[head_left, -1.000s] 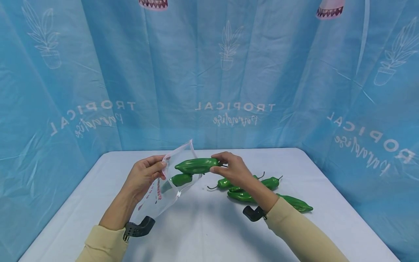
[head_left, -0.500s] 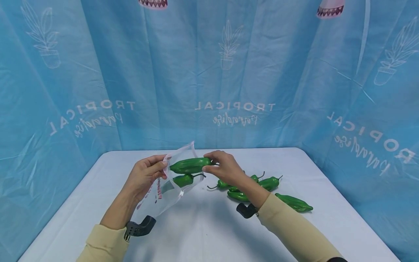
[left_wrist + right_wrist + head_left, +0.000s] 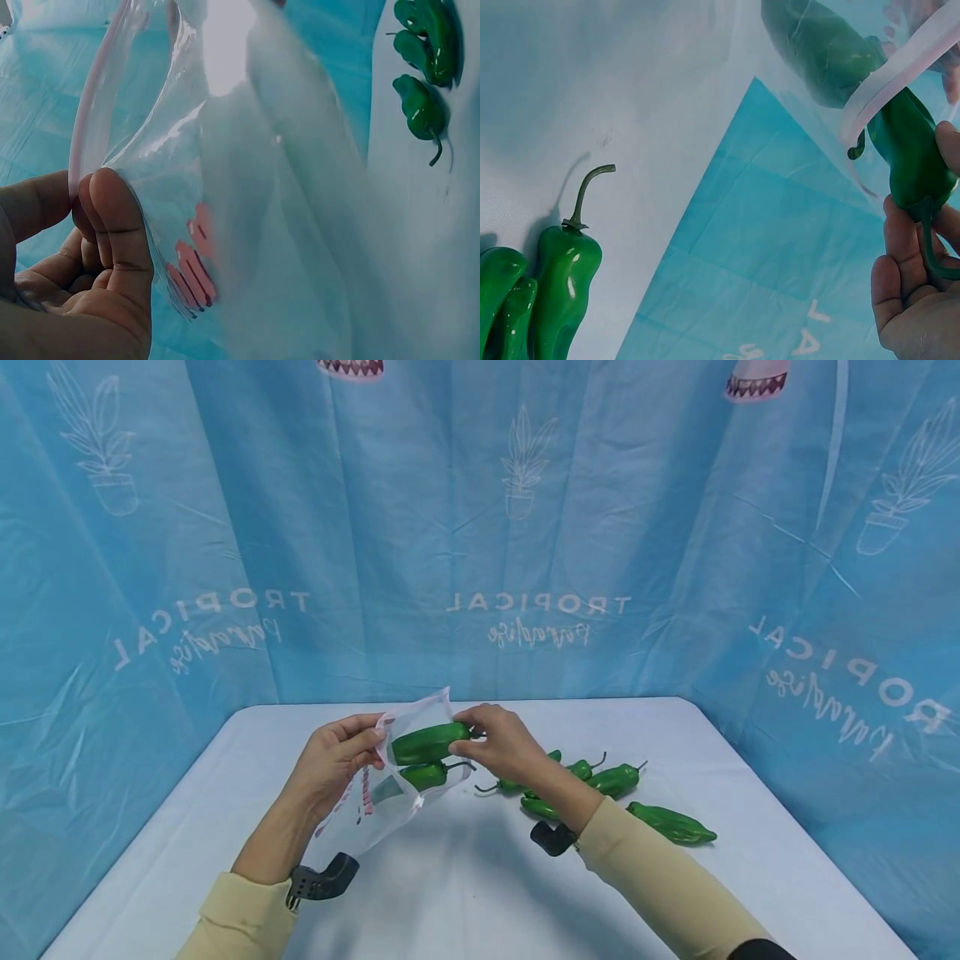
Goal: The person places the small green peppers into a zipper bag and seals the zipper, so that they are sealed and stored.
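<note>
My left hand (image 3: 333,760) pinches the rim of a clear plastic zip bag (image 3: 367,822) with pink print, its mouth facing right. My right hand (image 3: 504,743) grips a green pepper (image 3: 429,744) by its stem end, and the pepper's tip end is inside the bag's mouth. Below it another green pepper (image 3: 423,775) lies in the bag, its stem poking out of the opening. In the right wrist view the held pepper (image 3: 915,150) crosses the bag's pink-white rim (image 3: 907,71). The left wrist view shows thumb and fingers on the bag's edge (image 3: 82,135).
Several more green peppers (image 3: 615,780) lie in a loose group on the white table (image 3: 465,893) at the right, partly behind the right forearm. One pepper (image 3: 672,824) lies nearer the right side. A blue printed curtain (image 3: 480,527) surrounds the table's back and sides.
My right hand has moved left, carrying the pepper from in front of the bag's opening farther into its mouth. My left hand has stayed nearly still, holding the rim.
</note>
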{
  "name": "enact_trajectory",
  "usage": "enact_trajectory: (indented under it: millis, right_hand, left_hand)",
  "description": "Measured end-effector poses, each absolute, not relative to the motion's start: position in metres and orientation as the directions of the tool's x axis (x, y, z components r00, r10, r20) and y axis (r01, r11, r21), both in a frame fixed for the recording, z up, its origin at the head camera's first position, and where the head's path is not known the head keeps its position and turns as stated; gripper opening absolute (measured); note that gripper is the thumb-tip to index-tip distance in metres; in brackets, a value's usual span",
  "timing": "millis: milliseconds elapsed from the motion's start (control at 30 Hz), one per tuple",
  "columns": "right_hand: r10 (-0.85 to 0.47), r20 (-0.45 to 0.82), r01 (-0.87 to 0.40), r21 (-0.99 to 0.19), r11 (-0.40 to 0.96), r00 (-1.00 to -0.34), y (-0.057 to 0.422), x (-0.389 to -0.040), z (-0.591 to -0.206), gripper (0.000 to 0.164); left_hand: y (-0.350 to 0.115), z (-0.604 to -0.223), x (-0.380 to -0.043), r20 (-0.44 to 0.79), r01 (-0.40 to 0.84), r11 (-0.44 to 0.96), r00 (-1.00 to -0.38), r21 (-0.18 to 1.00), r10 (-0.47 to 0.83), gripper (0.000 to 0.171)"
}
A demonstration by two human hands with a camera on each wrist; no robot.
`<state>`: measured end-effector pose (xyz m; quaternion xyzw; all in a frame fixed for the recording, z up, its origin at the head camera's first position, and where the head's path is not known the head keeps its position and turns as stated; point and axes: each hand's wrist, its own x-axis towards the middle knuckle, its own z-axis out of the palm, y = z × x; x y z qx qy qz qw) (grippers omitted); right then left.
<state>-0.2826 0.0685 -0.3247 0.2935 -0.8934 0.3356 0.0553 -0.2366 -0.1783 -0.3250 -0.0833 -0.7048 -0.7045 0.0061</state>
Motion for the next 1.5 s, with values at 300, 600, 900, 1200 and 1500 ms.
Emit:
enact_trajectory:
  millis: [300,600,900,1200,1500]
  right_hand:
    - [-0.506,0.276,-0.569,-0.527,0.631,-0.817,0.059,-0.284,-0.327,0.045]
    - [-0.534,0.268,-0.590,-0.491,0.640,-0.802,0.049,-0.282,-0.324,0.045]
    - [-0.519,0.281,-0.588,-0.460,0.665,-0.807,0.045,-0.276,-0.323,0.044]
    - [-0.496,0.364,-0.616,-0.485,0.622,-0.788,0.061,-0.270,-0.321,0.044]
    - [-0.406,0.419,-0.579,-0.496,0.648,-0.813,0.087,-0.270,-0.329,0.038]
  left_hand:
    - [-0.177,-0.325,-0.236,0.115,0.117,0.014,-0.988,0.993,0.105,0.050]
    - [-0.176,-0.324,-0.235,0.119,0.121,0.017,-0.987,0.992,0.105,0.050]
    - [-0.177,-0.324,-0.236,0.134,0.134,-0.002,-0.986,0.991,0.099,0.049]
    - [-0.178,-0.322,-0.236,0.131,0.131,-0.006,-0.988,0.991,0.081,0.047]
    - [-0.181,-0.323,-0.235,0.143,0.141,-0.027,-0.986,0.990,0.088,0.045]
